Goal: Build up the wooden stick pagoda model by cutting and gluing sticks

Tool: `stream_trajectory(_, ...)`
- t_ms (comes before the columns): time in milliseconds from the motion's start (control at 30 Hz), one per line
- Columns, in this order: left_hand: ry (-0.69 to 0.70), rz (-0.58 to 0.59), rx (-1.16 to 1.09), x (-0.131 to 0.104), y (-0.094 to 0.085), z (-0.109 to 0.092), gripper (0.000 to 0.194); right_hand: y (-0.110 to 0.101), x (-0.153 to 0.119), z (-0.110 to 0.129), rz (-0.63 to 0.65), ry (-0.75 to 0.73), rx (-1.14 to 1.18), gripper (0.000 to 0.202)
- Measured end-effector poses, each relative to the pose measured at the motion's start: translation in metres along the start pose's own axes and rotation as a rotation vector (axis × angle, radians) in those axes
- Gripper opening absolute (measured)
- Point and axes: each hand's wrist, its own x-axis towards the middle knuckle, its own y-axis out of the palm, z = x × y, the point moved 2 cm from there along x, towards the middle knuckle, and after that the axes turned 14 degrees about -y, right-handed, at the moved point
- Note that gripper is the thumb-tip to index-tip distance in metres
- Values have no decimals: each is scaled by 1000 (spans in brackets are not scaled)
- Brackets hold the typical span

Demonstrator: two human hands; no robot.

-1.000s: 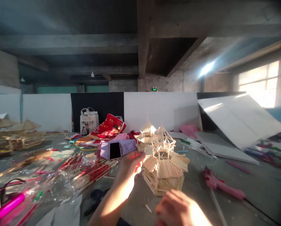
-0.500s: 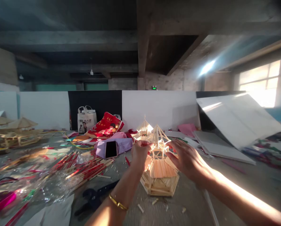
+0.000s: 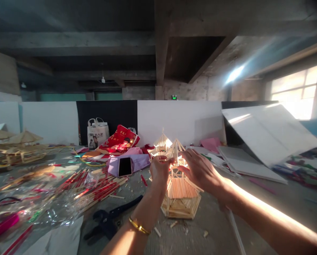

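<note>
In front of me stands a pavilion model (image 3: 182, 189) built of thin wooden sticks, with a slatted lower roof and a pointed open frame on top. My left hand (image 3: 160, 173) is at its upper tier on the left, thumb and forefinger pinched together; whatever lies between them is too small to make out. On the other side, my right hand (image 3: 199, 170) reaches around the same tier, thumb and fingers apart, fingertips close against the top frame. Both hands partly hide the upper tier. A second stick pavilion (image 3: 163, 141) stands just behind.
Dark-handled cutters (image 3: 107, 221) lie to the left, near red-tipped sticks (image 3: 101, 191) and clear plastic wrapping (image 3: 60, 205). A phone (image 3: 125, 166) rests on purple cloth. White boards (image 3: 270, 134) lean at the right. More stick pavilions (image 3: 25, 145) stand far left. Stick offcuts dot the table.
My right hand has moved left and slightly up, closer to the model's top frame. My left hand has shifted slightly right, still pinched. The model appears slightly turned.
</note>
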Motion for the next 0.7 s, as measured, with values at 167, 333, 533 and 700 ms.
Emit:
stream_trajectory(167,11,-32,21,1,2,2,35,-2,4,4,-2,-37,-16,20)
stream_trajectory(333,40,-59,12,0,3,5,37,2,6,8,1,-66,-43,16)
stream_trajectory(533,37,-45,-2,-3,4,5,33,7,13,12,18,-63,-110,12)
stream_trajectory(700,37,-32,7,-4,2,3,32,8,17,15,9,-60,-166,11)
